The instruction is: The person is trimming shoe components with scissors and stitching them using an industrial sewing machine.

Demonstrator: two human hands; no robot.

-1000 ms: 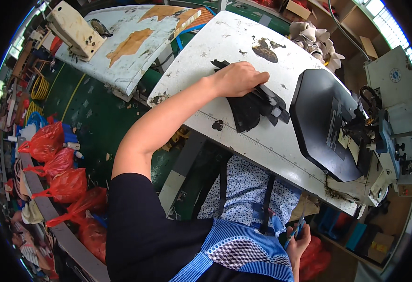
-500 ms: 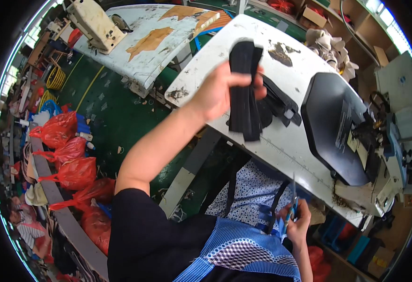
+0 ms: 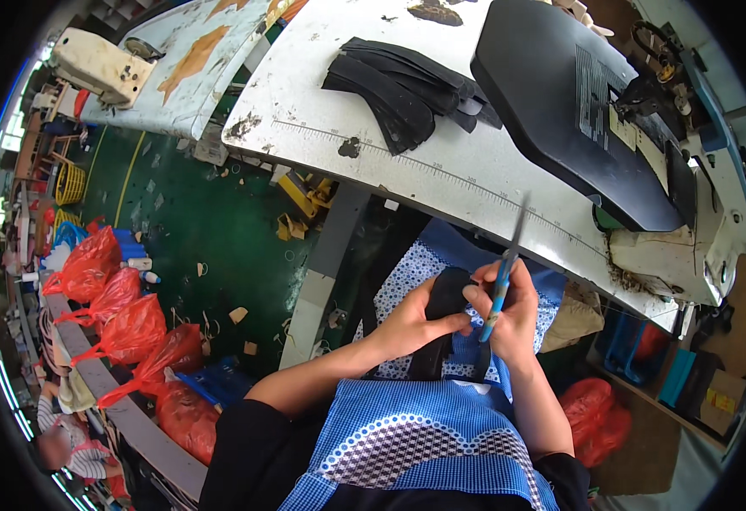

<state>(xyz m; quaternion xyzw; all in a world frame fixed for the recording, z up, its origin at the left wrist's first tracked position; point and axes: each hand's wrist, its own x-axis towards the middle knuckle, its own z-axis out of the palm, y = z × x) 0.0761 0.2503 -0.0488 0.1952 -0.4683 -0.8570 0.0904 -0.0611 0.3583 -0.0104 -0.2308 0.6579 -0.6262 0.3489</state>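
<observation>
1. Black piece point(image 3: 449, 292) in play, and we have it up over our lap, just off the near edge of the worktop point(image 3: 305, 98) and above our blue patterned apron point(image 3: 373, 417).
2. Our left hand point(image 3: 411, 325) has hold of it in a narrow grip, thumb on the near side and the other fingers partly hidden; how hard it presses, we cannot tell.
3. On the other side, our right hand point(image 3: 513, 307) is closed around blue-handled scissors point(image 3: 499, 294), the dark blades pointing up and away, toward the worktop.
4. Look at how close the hands are: our right thumb and fingertips sit right beside the black piece, though whether they touch it we cannot make out.
5. Up on the worktop we spot a fanned pile of black strips point(image 3: 407, 89), long and overlapping, with a few paler patches at the right end.
6. Just right of that pile, a broad black plate point(image 3: 543, 111) spreads out, the sewing machine point(image 3: 671, 264) beside it.
7. Nearer to us, a ruler scale point(image 3: 454, 173) runs along the worktop's front edge.
8. Off to our left, tied red bags point(image 3: 130, 328) sit in a row by the green floor point(image 3: 245, 213).
</observation>
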